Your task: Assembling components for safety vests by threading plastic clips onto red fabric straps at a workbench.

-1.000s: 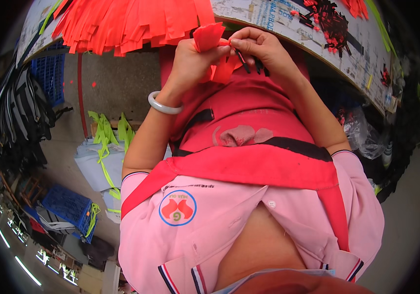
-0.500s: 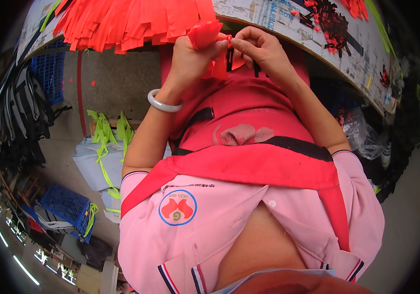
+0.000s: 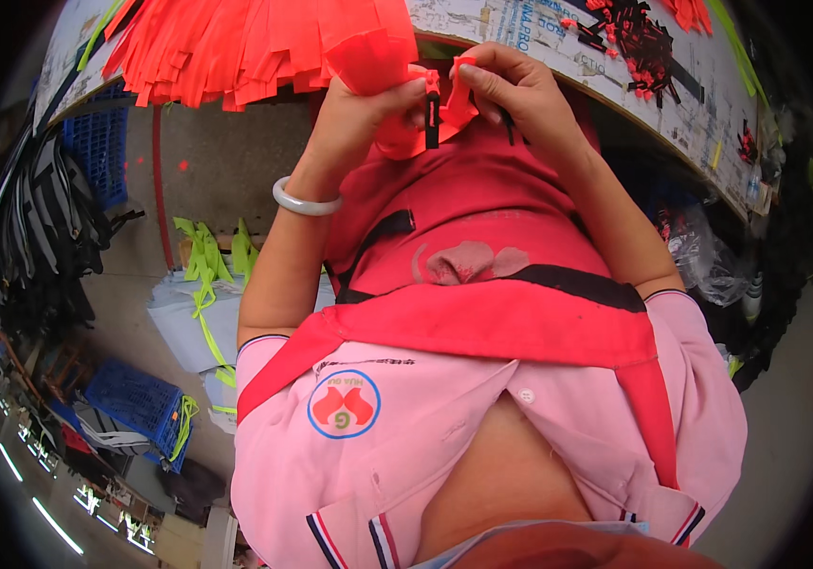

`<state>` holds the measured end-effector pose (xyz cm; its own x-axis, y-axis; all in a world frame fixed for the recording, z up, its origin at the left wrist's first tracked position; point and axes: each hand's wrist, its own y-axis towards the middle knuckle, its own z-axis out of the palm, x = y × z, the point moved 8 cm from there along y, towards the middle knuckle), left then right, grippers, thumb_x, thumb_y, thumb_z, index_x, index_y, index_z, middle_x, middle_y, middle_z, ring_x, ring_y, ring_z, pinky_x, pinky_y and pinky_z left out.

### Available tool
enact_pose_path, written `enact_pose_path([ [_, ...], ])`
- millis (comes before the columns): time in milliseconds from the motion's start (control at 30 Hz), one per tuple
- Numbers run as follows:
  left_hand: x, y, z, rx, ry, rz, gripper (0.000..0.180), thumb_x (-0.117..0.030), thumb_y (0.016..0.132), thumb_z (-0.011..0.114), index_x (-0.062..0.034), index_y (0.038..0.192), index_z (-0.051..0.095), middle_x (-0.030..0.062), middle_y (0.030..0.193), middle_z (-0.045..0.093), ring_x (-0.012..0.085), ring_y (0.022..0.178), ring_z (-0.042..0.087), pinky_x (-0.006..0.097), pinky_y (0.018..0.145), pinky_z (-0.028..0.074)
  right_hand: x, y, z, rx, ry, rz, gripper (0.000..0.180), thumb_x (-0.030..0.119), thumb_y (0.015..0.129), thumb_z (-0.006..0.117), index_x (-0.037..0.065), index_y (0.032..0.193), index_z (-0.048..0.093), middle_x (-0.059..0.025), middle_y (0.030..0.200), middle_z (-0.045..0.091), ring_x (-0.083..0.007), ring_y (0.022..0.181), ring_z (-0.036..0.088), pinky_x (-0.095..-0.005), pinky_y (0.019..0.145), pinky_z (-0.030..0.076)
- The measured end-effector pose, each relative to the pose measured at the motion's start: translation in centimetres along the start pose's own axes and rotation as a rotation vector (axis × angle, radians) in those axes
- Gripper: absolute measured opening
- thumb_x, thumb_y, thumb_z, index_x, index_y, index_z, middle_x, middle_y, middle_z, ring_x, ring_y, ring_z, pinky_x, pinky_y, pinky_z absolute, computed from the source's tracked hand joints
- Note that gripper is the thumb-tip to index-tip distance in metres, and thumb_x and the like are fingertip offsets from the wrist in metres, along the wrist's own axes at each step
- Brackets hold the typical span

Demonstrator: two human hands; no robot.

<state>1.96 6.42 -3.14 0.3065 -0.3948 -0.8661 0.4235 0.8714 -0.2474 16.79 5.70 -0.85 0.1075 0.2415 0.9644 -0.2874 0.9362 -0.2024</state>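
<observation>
In front of the red apron, close to the table edge, my left hand (image 3: 357,116) is closed around a bright orange-red fabric strip (image 3: 368,63), part of which fans out above the fist. By its thumb hangs a small, narrow black slotted piece (image 3: 432,120) with orange-red at its top. To the right, my right hand (image 3: 531,102) pinches a short orange-red end (image 3: 461,87) of fabric between thumb and fingers. Another slim black piece (image 3: 508,126) shows below the right fingers; what holds it is partly hidden.
Many orange-red strips (image 3: 236,47) hang over the table's (image 3: 482,21) near edge at left. A heap of small black and red pieces (image 3: 641,47) lies at right. Black straps (image 3: 36,218) and blue crates (image 3: 136,398) stand at left; a clear plastic bag (image 3: 700,256) is at right.
My left hand has shifted slightly left and down. The hands are farther apart, and the orange-red end in the right fingers and the black slotted piece now show more fully.
</observation>
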Motion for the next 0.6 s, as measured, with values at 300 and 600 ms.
enact_pose_path([
  [300,-0.06,0.18,0.02,0.033,-0.052,-0.023,0.015,-0.010,0.085,0.066,0.0015,0.094,0.064,0.0044,0.075,0.063,0.0122,0.063,0.059,0.024,0.058,0.047,0.90,-0.63,0.74,0.006,-0.231,0.117,0.020,0.022,0.087,0.066,0.002,0.092,0.066,0.0027,0.071,0.058,-0.0018,0.061,0.049,-0.0175,0.052,0.039],
  [600,-0.12,0.14,-0.11,0.031,-0.036,-0.016,0.015,-0.011,0.086,0.066,0.0016,0.095,0.065,0.0047,0.076,0.064,0.0122,0.063,0.059,0.024,0.058,0.047,0.73,-0.48,0.88,0.030,-0.214,0.106,0.019,0.020,0.086,0.067,0.002,0.088,0.064,0.0005,0.074,0.062,-0.0024,0.062,0.053,-0.0175,0.053,0.040],
])
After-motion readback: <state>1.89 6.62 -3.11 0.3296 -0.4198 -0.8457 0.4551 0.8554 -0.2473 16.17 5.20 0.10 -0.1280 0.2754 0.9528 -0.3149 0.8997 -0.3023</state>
